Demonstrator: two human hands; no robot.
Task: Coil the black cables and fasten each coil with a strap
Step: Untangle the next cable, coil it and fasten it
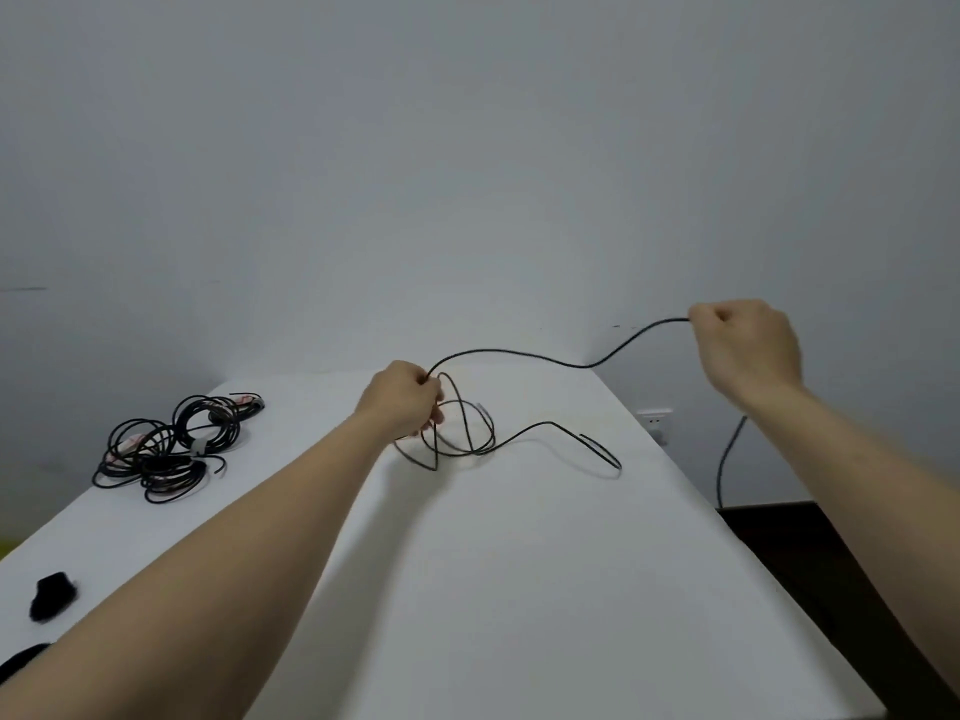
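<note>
At the lower left of the frame a fuzzy black strap [52, 597] lies crumpled on the smooth, matte white table [519, 589]. Further up the left side sits a heap of finished coils [171, 449], thin glossy black rings overlapping one another, with a pale grey band round one.

In the middle of the frame the left hand [405, 402] is clenched round a few loose, uneven loops of the thin black cable [498, 350]. The loops hang from the fist and touch the tabletop. One end trails off to the right across the table in a shallow wave.

From the top of that fist the cable rises in a long curve through the air to the right hand [743, 345], held higher, past the table's far right corner. Its fingers are curled tight on the cable. Below that hand the cable drops past the table's right edge.

Behind, a small white socket [655, 415] sits low on the plain grey wall [467, 148].
</note>
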